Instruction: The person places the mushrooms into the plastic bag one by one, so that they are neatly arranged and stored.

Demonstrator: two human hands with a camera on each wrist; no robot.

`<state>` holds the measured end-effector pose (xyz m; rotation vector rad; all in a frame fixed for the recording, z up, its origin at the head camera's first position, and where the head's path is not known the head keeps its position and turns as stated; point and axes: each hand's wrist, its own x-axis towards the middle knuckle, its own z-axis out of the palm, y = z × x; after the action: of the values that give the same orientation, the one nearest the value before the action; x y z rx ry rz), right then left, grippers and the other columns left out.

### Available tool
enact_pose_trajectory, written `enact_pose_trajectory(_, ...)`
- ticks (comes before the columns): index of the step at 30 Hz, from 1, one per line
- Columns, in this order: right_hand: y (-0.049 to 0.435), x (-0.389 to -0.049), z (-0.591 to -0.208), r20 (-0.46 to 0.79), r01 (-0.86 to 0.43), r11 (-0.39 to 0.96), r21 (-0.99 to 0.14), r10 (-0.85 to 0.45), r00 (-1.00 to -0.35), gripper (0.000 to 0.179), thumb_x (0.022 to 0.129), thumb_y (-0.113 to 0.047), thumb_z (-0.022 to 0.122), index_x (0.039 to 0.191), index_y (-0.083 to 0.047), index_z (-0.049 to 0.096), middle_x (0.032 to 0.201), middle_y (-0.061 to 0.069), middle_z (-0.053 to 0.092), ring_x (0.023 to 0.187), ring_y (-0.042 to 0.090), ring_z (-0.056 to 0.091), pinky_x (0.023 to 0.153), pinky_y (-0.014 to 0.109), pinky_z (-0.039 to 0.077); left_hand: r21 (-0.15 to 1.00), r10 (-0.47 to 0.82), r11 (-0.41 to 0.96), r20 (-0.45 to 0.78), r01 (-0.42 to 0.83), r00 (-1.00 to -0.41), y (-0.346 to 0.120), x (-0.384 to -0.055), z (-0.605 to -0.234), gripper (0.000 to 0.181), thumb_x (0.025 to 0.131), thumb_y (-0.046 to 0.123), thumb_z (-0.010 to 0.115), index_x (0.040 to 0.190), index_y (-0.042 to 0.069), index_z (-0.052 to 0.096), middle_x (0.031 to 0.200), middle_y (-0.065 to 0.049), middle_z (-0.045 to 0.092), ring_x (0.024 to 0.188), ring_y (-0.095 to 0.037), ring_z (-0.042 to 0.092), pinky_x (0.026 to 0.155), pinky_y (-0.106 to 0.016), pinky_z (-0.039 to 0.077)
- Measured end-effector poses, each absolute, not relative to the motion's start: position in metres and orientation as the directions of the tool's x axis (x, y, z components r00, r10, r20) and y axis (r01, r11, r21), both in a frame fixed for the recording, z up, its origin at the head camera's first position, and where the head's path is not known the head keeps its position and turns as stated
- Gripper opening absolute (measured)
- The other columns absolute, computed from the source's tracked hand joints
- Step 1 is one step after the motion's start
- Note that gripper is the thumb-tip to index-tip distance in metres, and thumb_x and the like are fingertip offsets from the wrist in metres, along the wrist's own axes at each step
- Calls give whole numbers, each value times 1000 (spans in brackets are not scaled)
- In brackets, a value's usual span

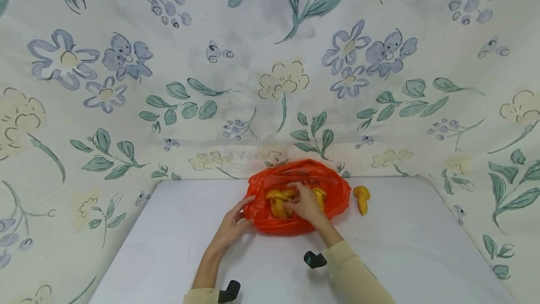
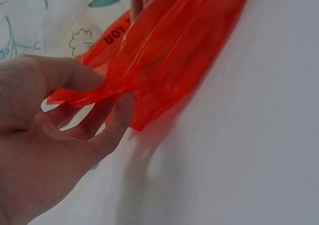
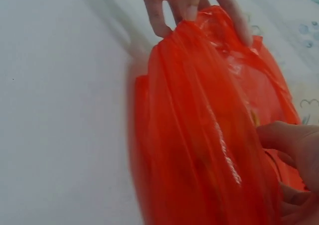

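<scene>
An orange-red plastic bag (image 1: 337, 196) lies with its mouth spread wide on the white table. Inside it are several yellow mushrooms (image 1: 276, 205), toy-like in look. At the bag's left edge, my left hand (image 1: 232, 226) pinches the thin plastic between thumb and fingers, seen closely in the left wrist view. My right hand (image 1: 305, 203) reaches into the bag, thumb and fingers curled at a mushroom in the left cluster. In the right wrist view the bag's side hides part of that hand. One more mushroom (image 1: 317, 193) shows just behind the right hand.
A single yellow mushroom (image 1: 362, 199) lies on the white table (image 1: 405, 247) to the right of the bag. Behind the table's far edge hangs a cloth (image 1: 282, 121) printed with flowers and leaves. Dark camera mounts (image 1: 314, 259) sit at both wrists.
</scene>
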<state>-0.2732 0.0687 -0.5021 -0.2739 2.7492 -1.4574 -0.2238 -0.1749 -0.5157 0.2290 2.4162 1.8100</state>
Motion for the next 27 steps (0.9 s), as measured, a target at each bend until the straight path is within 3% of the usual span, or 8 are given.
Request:
enact_pose_trajectory(10,103,-277,-476,108,-162,563,-811,-127,-986,57,84,-18,77,135,-11,52,127,19,57,96,26,65,81,37,60,961,191,271,-1,52,-981,-186,-225,-514,63,91,-2,57,144,30,47,156,-2,35,120,-32,54,89,-28,56)
enact_pose_trajectory(21,160,-274,-453,193,-200,589,-783,-76,-978,59,87,-22,73,139,-9,48,131,23,56,104,34,65,84,43,60,963,202,267,-8,47,-979,-194,-224,-511,62,91,-1,57,145,29,46,157,-3,34,122,-34,53,90,-32,57)
enact_pose_trajectory(27,191,-273,-449,130,-95,613,-784,12,-991,58,90,-26,69,142,-13,45,135,22,52,113,36,61,86,45,59,962,202,273,-30,27,-979,-196,-222,-509,62,91,1,57,145,31,46,157,-2,33,123,-33,52,91,-32,56)
